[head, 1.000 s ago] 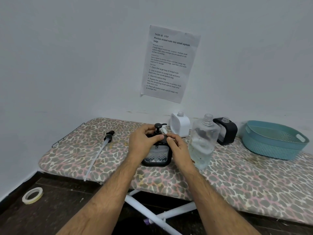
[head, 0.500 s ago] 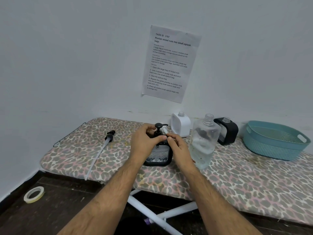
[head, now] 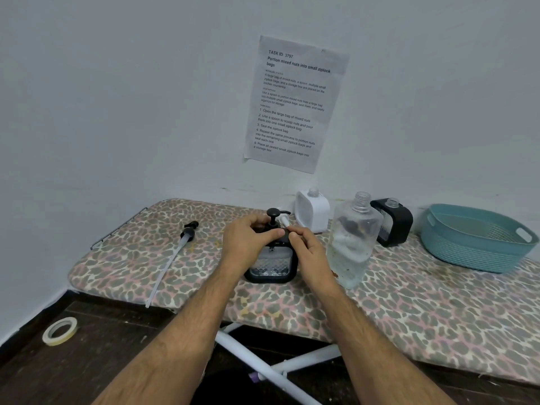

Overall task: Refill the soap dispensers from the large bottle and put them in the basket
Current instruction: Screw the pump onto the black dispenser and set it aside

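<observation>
On leopard-print board: both hands [head: 248, 244] [head: 309, 252] clamp square black faceted-window dispenser [head: 271, 266].

black dispenser [head: 273, 266]: upright, pump on | white [head: 312, 210], black [head: 393, 222] dispensers: uncapped | large bottle [head: 352, 244]: open | basket [head: 479, 242]: far right

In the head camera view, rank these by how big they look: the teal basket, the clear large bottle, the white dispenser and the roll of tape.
1. teal basket
2. clear large bottle
3. white dispenser, though it stands farther back, which shrinks it
4. roll of tape, smallest even though it lies nearer the camera
</observation>
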Demonstrator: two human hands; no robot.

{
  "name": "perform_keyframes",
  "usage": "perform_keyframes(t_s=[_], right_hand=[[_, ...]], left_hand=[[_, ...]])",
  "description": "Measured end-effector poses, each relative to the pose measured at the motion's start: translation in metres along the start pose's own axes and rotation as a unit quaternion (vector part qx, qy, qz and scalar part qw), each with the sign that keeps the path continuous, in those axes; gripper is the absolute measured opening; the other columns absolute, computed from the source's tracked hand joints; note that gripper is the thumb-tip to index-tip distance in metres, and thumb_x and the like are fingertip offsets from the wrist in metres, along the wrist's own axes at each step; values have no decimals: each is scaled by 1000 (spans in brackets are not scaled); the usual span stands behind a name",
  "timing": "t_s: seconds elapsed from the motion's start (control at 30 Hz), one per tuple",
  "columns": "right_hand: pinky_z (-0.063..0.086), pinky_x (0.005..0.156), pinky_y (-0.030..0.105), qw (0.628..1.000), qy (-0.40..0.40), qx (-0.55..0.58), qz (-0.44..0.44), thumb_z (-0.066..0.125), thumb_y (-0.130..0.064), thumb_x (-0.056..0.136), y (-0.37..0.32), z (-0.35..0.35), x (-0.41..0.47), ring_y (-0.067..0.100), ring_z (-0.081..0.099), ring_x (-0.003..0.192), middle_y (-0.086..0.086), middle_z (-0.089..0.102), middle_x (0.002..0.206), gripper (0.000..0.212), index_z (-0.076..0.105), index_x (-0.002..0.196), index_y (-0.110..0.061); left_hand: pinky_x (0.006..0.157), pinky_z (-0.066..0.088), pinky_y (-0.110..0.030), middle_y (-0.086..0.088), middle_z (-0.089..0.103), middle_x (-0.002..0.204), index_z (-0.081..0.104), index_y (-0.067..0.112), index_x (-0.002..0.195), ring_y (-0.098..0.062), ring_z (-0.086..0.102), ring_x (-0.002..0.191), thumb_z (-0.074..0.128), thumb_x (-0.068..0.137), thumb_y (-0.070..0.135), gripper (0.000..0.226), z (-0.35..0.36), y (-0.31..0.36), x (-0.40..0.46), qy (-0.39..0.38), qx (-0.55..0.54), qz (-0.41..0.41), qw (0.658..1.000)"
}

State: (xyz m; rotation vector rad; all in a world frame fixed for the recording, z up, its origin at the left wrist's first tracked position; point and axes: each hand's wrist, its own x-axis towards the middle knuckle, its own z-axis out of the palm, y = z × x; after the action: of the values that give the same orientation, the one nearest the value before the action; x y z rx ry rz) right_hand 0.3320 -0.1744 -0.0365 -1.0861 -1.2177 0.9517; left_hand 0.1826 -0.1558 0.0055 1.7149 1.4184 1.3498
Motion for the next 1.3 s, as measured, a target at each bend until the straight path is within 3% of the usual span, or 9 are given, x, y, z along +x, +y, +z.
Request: perform_keyframes(t_s=[0.13, 0.37, 0.77, 0.97, 1.13, 1.23, 1.3], right_hand=[[54, 81, 23, 1000, 3, -8, -6, 50, -25, 102, -3, 0, -2, 7, 67, 98, -5, 68, 110, 20, 63, 117, -23], [51, 70, 13, 1000, 0, 2, -5, 49, -21, 102, -6, 0, -4, -5, 66, 85, -7, 67, 105, 22, 63, 119, -17], [54, 76, 20, 1000, 2, -7, -7, 50, -23, 102, -5, 1, -3, 6, 67, 94, -7, 69, 106, 19, 64, 114, -24], [54, 77, 21, 1000, 2, -8, -4, 50, -24, 102, -3, 0, -3, 5, 67, 94, -5, 69, 108, 21, 64, 117, -22], [54, 85, 25, 1000, -1, -11, -1, 49, -24, 102, -2, -1, -2, 6, 67, 99, -4, 69, 112, 23, 63, 120, -22], [55, 88, 30, 1000, -2, -14, -4, 50, -26, 101, -2, -1, -2, 9, 67, 99, -3, 69, 111, 22, 63, 119, -22], [56, 85, 32, 1000, -1, -10, -3, 50, -27, 101, -2, -1, -2, 9, 68, 97, -3, 69, 109, 21, 63, 118, -22]], left_hand=[[81, 53, -18, 10, 74, 91, 74, 18, 103, 0, 68, 85, 88, 70, 31, 38, -5, -5, 7, -44, -20, -1, 999], [82, 54, -24, 10, 76, 91, 72, 29, 97, -2, 71, 87, 82, 79, 23, 22, -12, -6, 14, -131, -48, 14, 990], [91, 56, -36, -1, 76, 101, 72, 23, 104, -17, 72, 96, 70, 89, 13, 18, -24, -5, 26, -247, -89, -5, 965], [85, 55, -24, 1, 76, 101, 74, 15, 106, -10, 71, 95, 68, 91, 12, 17, -22, -3, 20, -222, -87, 25, 971], [77, 50, -12, -3, 72, 108, 70, 13, 112, -4, 67, 98, 50, 102, 20, 24, -17, -4, 15, -121, -206, -29, 971], [82, 55, -22, -7, 73, 107, 71, 13, 112, -12, 69, 97, 61, 95, 13, 20, -18, -5, 13, -139, -212, -30, 967], [84, 56, -27, -2, 75, 103, 73, 18, 108, -14, 71, 95, 72, 87, 14, 22, -16, -6, 11, -161, -160, -12, 974]])
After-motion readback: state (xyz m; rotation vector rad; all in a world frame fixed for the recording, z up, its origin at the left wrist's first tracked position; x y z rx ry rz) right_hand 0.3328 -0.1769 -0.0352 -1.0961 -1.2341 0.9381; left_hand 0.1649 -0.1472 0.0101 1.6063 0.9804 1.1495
